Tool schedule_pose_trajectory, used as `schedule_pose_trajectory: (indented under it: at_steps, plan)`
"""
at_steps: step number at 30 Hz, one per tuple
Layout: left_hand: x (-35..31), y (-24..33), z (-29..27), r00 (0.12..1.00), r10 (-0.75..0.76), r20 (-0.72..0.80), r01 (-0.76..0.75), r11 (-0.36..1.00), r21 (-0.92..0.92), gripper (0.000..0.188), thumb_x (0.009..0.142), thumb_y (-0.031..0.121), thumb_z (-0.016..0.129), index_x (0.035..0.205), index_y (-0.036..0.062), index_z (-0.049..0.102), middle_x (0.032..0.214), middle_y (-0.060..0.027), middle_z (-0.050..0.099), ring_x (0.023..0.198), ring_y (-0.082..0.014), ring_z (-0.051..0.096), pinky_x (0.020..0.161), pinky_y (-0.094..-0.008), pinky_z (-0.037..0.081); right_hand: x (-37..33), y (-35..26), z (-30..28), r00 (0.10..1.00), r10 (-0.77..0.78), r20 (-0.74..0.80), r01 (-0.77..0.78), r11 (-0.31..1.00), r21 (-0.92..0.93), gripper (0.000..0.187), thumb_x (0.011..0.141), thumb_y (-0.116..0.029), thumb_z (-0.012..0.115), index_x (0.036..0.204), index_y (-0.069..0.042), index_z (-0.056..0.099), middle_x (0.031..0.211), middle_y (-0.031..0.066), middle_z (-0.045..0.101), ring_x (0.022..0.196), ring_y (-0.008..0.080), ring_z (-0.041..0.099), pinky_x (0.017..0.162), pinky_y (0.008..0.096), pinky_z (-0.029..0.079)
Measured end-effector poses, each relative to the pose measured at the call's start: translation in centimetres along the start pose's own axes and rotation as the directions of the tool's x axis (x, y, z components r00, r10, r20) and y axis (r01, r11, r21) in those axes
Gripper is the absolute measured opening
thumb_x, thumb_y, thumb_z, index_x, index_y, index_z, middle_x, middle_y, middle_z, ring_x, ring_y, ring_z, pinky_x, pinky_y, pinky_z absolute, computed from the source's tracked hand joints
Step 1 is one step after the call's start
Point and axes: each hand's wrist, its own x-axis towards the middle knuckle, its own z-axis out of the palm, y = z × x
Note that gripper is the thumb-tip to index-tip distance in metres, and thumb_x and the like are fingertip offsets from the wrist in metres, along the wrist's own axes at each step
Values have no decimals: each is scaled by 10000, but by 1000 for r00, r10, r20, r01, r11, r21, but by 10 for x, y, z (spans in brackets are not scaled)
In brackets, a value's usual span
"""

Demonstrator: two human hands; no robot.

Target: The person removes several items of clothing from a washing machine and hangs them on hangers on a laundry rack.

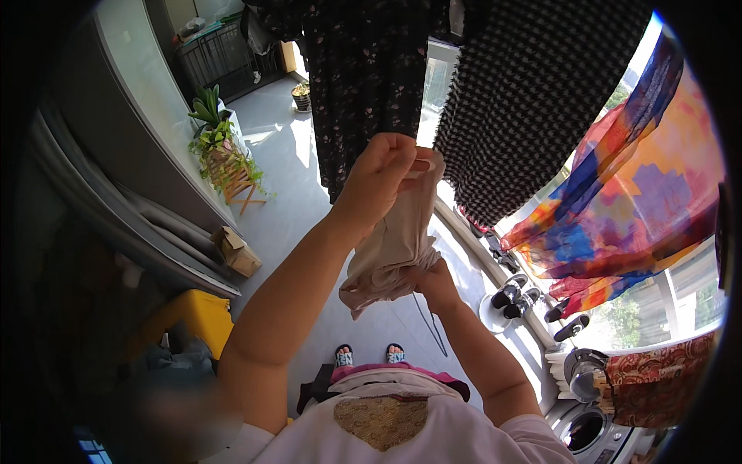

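Observation:
A crumpled pale beige-pink cloth garment (394,232) hangs between my two hands in the middle of the view. My left hand (382,174) is raised higher and pinches its upper end, fingers closed. Lower down and to the right, my right hand (434,284) grips the bunched lower part, its fingertips partly hidden in the folds. Below the right hand dangles a thin dark loop (433,329), like the wire of a hanger; whether that hand holds it too, I cannot tell. What kind of garment it is does not show.
Ahead hang a black floral garment (363,85) and a black-and-white checked cloth (533,100); a colourful sheer scarf (641,185) hangs right. Shoes (514,294) line the window side, above a washing machine (583,429). At left are plants (220,147), a cardboard box (236,251) and a yellow container (205,317).

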Motion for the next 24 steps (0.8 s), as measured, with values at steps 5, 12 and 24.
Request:
schedule_pose_trajectory:
  at_steps: [5, 12, 24]
  plan:
    - [-21, -40, -34, 997, 9, 77, -59, 734, 677, 395, 824, 267, 667, 1111, 33, 529, 1137, -89, 572, 1043, -183, 542, 892, -309, 427, 6, -24, -18, 996, 84, -14, -78, 963, 259, 302, 804, -78, 552, 1080, 41, 519, 906, 128, 621, 682, 190, 626, 508, 239, 471]
    - [-78, -156, -56, 940, -324, 112, 289, 924, 250, 266, 882, 198, 542, 1070, 12, 569, 995, -75, 609, 889, -146, 563, 786, -277, 461, 1, -55, -14, 989, 110, -102, -90, 979, 182, 243, 782, -60, 571, 999, 48, 558, 843, 124, 627, 606, 171, 605, 440, 240, 423]
    - [9, 24, -33, 921, -390, 5, 337, 789, -513, 193, 941, 193, 460, 968, 19, 540, 848, -103, 585, 779, -213, 596, 745, -376, 526, 13, 8, -32, 944, -329, -8, 287, 837, -466, 375, 755, 14, 596, 1124, 21, 531, 1043, 105, 614, 943, 186, 601, 796, 316, 494]
